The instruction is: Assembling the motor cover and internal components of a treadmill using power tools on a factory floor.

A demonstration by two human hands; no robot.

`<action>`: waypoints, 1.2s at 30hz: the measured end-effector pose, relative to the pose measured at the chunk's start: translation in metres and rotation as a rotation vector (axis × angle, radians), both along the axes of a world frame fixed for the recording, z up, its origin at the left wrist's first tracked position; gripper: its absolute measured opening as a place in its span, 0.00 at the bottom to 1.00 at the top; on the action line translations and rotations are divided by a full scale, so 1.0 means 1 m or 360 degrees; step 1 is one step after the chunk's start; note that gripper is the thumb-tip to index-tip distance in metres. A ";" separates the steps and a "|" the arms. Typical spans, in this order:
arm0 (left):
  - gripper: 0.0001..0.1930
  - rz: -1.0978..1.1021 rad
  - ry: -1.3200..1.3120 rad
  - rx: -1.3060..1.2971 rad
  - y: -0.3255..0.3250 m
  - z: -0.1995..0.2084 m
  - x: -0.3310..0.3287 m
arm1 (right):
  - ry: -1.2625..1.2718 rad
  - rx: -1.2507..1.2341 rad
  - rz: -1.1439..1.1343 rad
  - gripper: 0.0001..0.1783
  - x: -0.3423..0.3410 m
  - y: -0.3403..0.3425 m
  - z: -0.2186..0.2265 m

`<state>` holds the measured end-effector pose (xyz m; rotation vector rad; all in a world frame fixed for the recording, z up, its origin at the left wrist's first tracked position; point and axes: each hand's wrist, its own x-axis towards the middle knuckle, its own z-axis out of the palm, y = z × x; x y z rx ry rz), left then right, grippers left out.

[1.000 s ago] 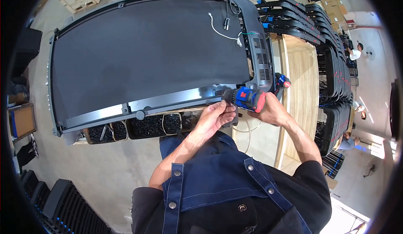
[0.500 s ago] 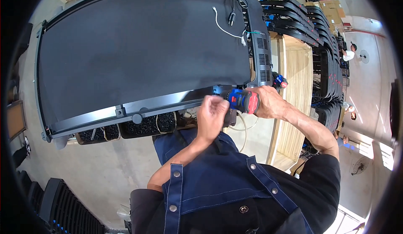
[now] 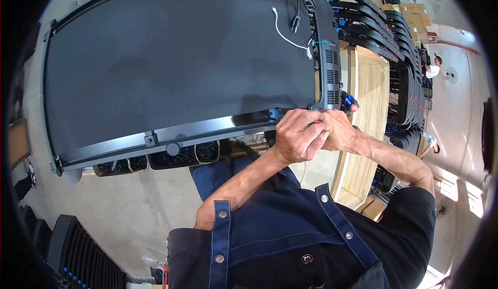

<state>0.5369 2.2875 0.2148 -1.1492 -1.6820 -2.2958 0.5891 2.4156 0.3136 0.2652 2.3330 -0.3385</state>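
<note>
A long treadmill deck with a black belt lies in front of me, a metal side rail along its near edge. At the rail's right end, my right hand is closed round a cordless drill. My left hand lies curled over the back of the same drill and against my right hand. Only a small red patch of the drill shows between the hands; its body and tip are hidden. Past my hands sits the dark vented motor cover of the deck.
A second blue and red power tool is beside the cover. Bins of dark screws hang under the near rail. A white cable and a black plug lie on the belt. To the right stand a wooden crate and stacked black frames.
My left hand has moved right, from beside the drill's front onto its back, covering it. My right hand stays on the drill. The whole view has shifted slightly.
</note>
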 end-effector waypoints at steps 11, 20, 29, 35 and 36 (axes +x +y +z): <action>0.24 0.0446 0.0356 -0.0924 -0.151 0.007 -0.027 | 0.0544 -0.0363 -0.0072 0.32 0.046 -0.032 0.043; 0.17 0.0267 0.0748 -0.2012 -0.271 -0.026 -0.110 | -0.0111 -0.0434 -0.0653 0.33 0.122 -0.143 -0.100; 0.22 -0.0107 0.0928 -0.1894 -0.262 0.012 -0.128 | -0.0133 0.0116 -0.1150 0.47 0.176 -0.170 -0.310; 0.21 -0.0405 0.1242 -0.1704 -0.279 -0.006 -0.150 | -0.0038 0.0316 -0.1718 0.50 0.155 -0.202 -0.373; 0.25 -0.0504 0.1385 -0.1528 -0.282 0.002 -0.151 | -0.0047 0.0319 -0.1814 0.50 0.154 -0.203 -0.378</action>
